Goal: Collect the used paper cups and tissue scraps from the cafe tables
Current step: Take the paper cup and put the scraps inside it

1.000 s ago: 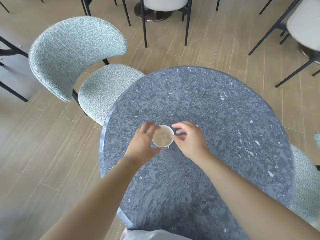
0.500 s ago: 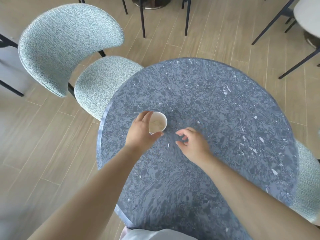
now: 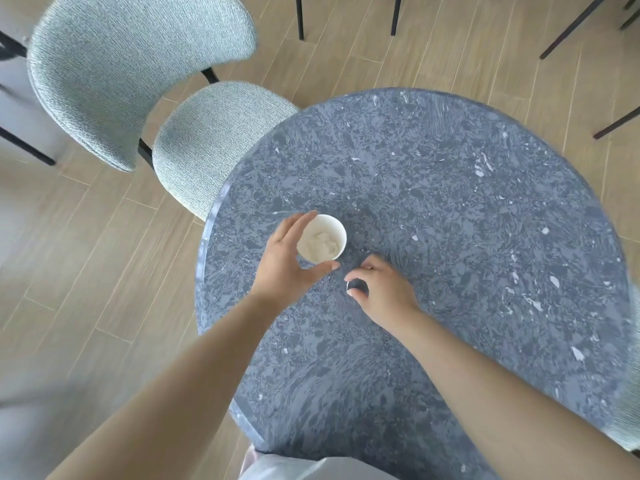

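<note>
Left hand [image 3: 287, 263] wrapped round a white paper cup [image 3: 322, 239], fingers and thumb on its sides, cup upright on the round grey marbled surface [image 3: 467, 220] with crumpled tissue [image 3: 320, 242] inside. Right hand [image 3: 384, 291] just beside it, thumb and forefinger pinched on a tiny white scrap [image 3: 348, 283], too small to identify for sure. No writing readable on cup. Pale teal chair [image 3: 138, 81] tucked at surface's left edge; dark chair legs cut off at top. Wood-plank floor [image 3: 86, 254] around.

Place: a cafe seating area.
Signs: round stone-look table [image 3: 450, 202], padded chair [image 3: 138, 81], wood-look floor [image 3: 69, 254], more chair legs [image 3: 299, 15].
</note>
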`<state>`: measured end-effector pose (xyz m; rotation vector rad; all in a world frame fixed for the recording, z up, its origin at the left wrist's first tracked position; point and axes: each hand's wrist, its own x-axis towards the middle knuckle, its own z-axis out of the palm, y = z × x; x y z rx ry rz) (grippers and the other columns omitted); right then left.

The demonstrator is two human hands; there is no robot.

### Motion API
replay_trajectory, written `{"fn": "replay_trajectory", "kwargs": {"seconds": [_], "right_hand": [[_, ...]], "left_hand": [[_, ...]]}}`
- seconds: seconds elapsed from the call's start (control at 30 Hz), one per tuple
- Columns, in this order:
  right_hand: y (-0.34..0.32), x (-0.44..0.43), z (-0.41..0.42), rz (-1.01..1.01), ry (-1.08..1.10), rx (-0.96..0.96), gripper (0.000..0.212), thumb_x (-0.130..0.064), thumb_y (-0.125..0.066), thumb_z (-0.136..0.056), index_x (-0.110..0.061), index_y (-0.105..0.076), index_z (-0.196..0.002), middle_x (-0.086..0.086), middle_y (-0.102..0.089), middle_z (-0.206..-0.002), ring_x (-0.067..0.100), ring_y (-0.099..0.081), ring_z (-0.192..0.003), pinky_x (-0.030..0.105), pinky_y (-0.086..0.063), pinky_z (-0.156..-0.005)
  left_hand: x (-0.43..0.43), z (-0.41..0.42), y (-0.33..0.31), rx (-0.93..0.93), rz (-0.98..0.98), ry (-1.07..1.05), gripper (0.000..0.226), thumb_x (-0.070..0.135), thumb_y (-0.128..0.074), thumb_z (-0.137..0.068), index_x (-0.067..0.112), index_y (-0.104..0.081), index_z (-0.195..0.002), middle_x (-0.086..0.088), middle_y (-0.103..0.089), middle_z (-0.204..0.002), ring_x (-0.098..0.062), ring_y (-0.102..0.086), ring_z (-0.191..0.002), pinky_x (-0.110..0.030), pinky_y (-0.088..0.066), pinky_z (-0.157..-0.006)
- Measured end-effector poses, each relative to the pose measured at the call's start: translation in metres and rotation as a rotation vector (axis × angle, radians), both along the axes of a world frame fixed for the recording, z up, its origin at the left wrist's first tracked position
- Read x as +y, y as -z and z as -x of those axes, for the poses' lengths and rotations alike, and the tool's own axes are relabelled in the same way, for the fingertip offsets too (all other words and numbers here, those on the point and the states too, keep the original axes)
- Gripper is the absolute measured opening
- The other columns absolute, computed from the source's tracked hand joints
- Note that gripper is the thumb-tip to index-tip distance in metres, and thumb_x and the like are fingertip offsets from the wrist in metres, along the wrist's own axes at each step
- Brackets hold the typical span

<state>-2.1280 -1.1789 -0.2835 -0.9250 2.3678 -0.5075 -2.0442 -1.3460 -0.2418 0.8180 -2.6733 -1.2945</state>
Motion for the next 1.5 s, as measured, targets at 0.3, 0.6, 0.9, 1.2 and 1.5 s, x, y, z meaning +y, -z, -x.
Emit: {"fn": "replay_trajectory", "kwargs": {"seconds": [0.3,0.6,0.9,1.2,1.5], "right_hand": [[-0.006,0.003,0.003,0.013,-0.009,-0.012,0.01,-0.024,-0.055,-0.089,-0.02,-0.065,-0.087,-0.005,-0.051,-0.103,0.015,-0.054,-0.079,0.026,-0.038,-0.056],[-0.08,0.002,0.016,0.45,0.21,0.081,0.004,-0.02,-0.063,-0.083,-0.02,-0.064,-0.079,-0.007,-0.058,-0.086,0.013,-0.055,-0.067,0.027,-0.044,-0.057],[-0.117,0.046,0.003,0.518,0.258,0.092,0.009,-0.006,-0.065,-0.079,-0.015,-0.069,-0.08,-0.009,-0.063,-0.076,-0.003,-0.048,-0.058,0.002,-0.035,-0.056],[-0.135,0.093,-0.021,0.59,0.161,0.153,0.017,-0.003,-0.061,-0.078,-0.017,-0.067,-0.085,-0.008,-0.064,-0.081,0.001,-0.049,-0.065,0.016,-0.04,-0.06],[-0.133,0.106,-0.063,0.451,-0.141,0.048,0.028,-0.002,-0.057,-0.078,-0.024,-0.064,-0.094,-0.011,-0.055,-0.097,0.009,-0.053,-0.076,0.018,-0.038,-0.064]], "left_hand": [[0.001,0.001,-0.005,-0.016,0.034,0.004,0.083,0.047,-0.077,-0.064,0.033,-0.037,-0.135,0.016,-0.039,-0.134,-0.011,-0.042,-0.122,-0.04,-0.05,-0.092],[0.02,0.005,-0.021,-0.113,0.143,0.039,0.081,0.044,-0.081,-0.061,0.027,-0.041,-0.131,0.008,-0.044,-0.13,-0.015,-0.05,-0.111,-0.026,-0.043,-0.077],[0.072,-0.001,-0.064,-0.031,0.214,0.133,0.078,0.047,-0.077,-0.063,0.032,-0.041,-0.13,0.011,-0.045,-0.127,-0.013,-0.052,-0.106,-0.024,-0.04,-0.071],[0.122,-0.04,-0.088,0.008,0.238,0.043,0.08,0.047,-0.076,-0.066,0.034,-0.035,-0.133,0.011,-0.047,-0.129,-0.014,-0.053,-0.108,-0.025,-0.042,-0.076],[0.147,-0.106,-0.099,-0.071,0.205,-0.06,0.079,0.047,-0.074,-0.068,0.025,-0.036,-0.134,0.001,-0.048,-0.13,-0.022,-0.052,-0.111,-0.038,-0.048,-0.086]]}}
